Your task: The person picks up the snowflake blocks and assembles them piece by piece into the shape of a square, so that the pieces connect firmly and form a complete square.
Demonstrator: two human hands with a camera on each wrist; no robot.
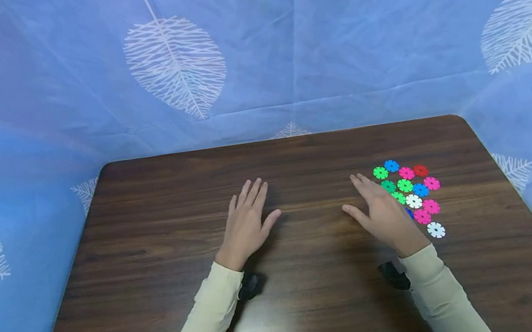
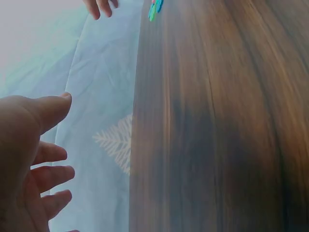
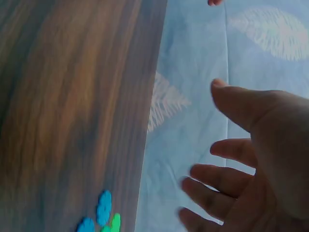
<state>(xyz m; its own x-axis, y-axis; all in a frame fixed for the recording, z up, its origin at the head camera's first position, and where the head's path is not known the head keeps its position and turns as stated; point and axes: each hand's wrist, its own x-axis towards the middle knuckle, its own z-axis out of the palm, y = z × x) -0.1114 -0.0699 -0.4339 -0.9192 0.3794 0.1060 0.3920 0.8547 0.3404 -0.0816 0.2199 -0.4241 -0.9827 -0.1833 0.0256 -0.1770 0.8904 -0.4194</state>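
My left hand (image 1: 245, 227) is held over the middle of the table with its fingers spread and holds nothing. In the left wrist view its thumb (image 2: 50, 111) and relaxed fingers show no object between them. My right hand (image 1: 388, 218), empty too, reaches over the right part of the table and overlaps some small notched discs. These flat discs lie in a loose cluster: several pink ones (image 1: 430, 207), a red one (image 1: 420, 170), white ones (image 1: 436, 230), blue ones (image 1: 391, 165) and green ones (image 1: 380, 173). The right hand hides part of a dark blue disc (image 1: 409, 213).
The dark brown wooden table (image 1: 158, 205) has rounded far corners. Behind it and at its sides hangs a blue cloth (image 1: 258, 46) with white leaf prints. A black wrist camera (image 1: 251, 286) sits under the left sleeve, another (image 1: 393, 275) beside the right sleeve.
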